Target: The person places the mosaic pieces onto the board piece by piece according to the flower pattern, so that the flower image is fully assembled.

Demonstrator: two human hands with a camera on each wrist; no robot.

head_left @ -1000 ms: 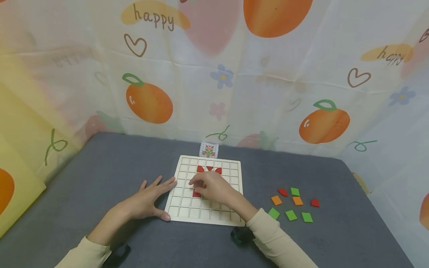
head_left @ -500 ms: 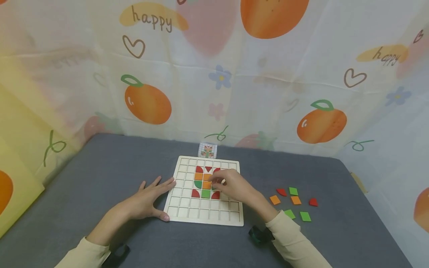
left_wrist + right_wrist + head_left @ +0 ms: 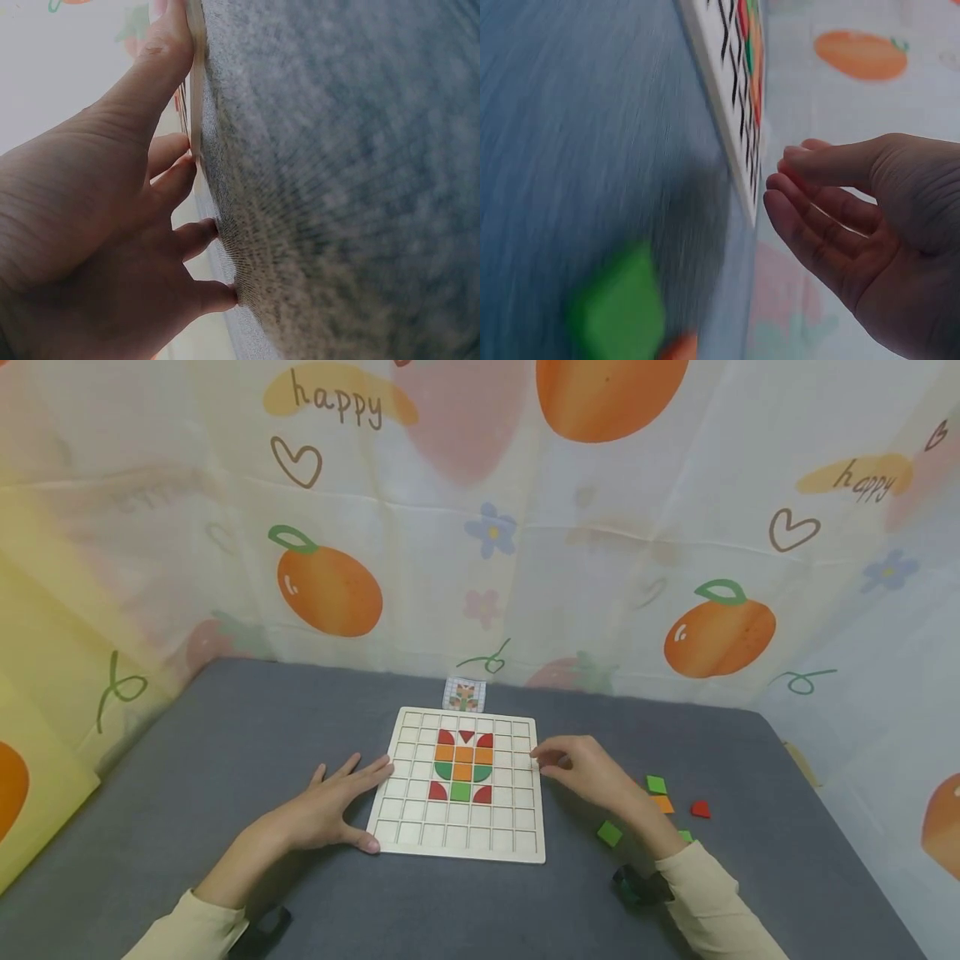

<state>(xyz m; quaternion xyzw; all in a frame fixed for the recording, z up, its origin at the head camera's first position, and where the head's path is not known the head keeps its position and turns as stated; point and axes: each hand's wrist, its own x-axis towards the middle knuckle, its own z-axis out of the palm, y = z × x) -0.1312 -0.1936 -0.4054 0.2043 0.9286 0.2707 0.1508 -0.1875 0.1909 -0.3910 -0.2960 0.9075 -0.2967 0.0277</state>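
A white grid board (image 3: 420, 835) lies on the table. Red, orange and green tiles fill cells in its middle, among them a green square tile (image 3: 460, 792) and an orange square tile (image 3: 462, 772). My left hand (image 3: 326, 810) has its fingers spread, with fingertips and thumb touching the board's left edge. In the left wrist view, the thumb (image 3: 161, 64) lies along that edge. Just off the board's right edge hovers my right hand (image 3: 585, 768). Its fingers are loosely bent, and the right wrist view shows nothing between them.
Right of the board, loose tiles include a red tile (image 3: 701, 810), a green tile (image 3: 610, 834), another green tile (image 3: 656, 785) and an orange tile (image 3: 663, 804); the right forearm hides others. A small pattern card (image 3: 464, 695) lies behind the board. A printed curtain (image 3: 420, 568) hangs beyond.
My right hand has moved from over the board's middle to the right, off its edge, uncovering the tiles there. My left hand has stayed at the left edge.
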